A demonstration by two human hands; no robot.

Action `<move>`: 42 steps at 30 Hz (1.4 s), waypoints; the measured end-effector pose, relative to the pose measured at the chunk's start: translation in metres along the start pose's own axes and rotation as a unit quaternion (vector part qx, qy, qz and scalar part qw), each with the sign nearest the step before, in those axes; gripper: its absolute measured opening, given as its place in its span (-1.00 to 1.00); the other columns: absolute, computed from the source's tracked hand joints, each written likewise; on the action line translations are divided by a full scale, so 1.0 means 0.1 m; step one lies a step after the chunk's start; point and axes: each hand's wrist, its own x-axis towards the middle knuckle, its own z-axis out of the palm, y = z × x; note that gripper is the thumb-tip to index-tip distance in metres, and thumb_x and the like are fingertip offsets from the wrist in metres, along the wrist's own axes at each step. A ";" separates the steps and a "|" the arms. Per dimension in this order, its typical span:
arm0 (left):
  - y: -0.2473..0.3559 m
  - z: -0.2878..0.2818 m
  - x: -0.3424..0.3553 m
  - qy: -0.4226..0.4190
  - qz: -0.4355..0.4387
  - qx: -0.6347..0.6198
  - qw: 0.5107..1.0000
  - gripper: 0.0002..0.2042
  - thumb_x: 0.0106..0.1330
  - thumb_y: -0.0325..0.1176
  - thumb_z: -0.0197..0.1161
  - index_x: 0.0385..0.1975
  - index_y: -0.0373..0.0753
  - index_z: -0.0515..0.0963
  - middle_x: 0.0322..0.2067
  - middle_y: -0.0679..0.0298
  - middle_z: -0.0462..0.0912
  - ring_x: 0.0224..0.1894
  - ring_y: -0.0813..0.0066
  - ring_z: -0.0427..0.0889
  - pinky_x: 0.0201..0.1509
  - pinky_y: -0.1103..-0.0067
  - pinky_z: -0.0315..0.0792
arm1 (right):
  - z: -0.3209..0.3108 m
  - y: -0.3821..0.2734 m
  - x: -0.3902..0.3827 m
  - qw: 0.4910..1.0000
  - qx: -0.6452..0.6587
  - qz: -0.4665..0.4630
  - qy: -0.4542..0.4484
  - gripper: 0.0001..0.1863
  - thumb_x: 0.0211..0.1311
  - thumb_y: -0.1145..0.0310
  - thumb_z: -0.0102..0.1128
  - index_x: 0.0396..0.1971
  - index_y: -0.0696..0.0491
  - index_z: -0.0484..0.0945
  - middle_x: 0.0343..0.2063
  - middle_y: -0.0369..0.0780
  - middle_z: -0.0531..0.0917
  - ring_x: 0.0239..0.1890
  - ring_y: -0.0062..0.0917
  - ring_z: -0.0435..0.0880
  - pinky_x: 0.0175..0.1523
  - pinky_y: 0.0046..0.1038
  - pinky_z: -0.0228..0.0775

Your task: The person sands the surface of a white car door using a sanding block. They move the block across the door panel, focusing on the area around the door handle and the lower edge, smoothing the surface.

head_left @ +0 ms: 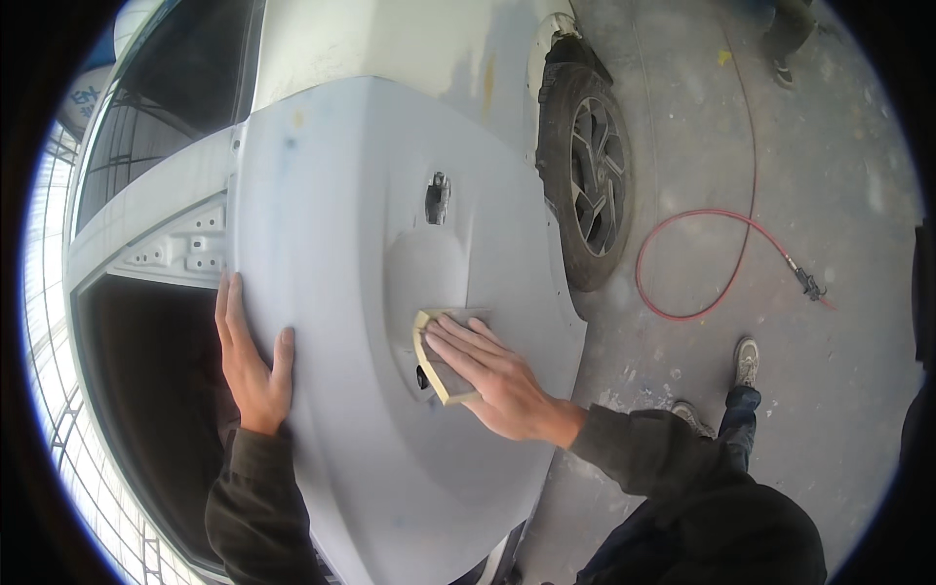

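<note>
Head view shows a grey-primed car door panel, swung open and seen from above; the right hand is laid flat on a tan sanding block, fingers stretched along its top, so the grip is a pressing hold with the palm rather than a closed clasp; the block is pinned against the panel just below the shallow round recess under the door handle hole; its long axis runs roughly down the panel, slanting from upper left to lower right, in line with the forearm. The left hand is spread open and holds nothing; it is braced flat on the panel's left edge, well apart from the block. The block thus lies directly under the right hand, which is by far the nearer; bare primed panel extends above and below it along that axis. A wheel and a red air hose lie on the concrete floor to the right.
</note>
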 end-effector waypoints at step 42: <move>-0.06 0.04 -0.01 0.007 0.020 -0.002 1.000 -0.23 0.44 -0.15 0.24 0.60 -0.31 0.20 0.55 -0.15 0.25 0.56 -0.17 0.31 0.61 0.19 0.21 | -0.71 0.49 0.34 0.913 -0.327 -0.215 -0.118 -0.29 0.30 0.31 0.27 0.47 0.11 0.44 0.45 -0.18 0.54 0.54 -0.36 0.43 0.65 -0.05 0.18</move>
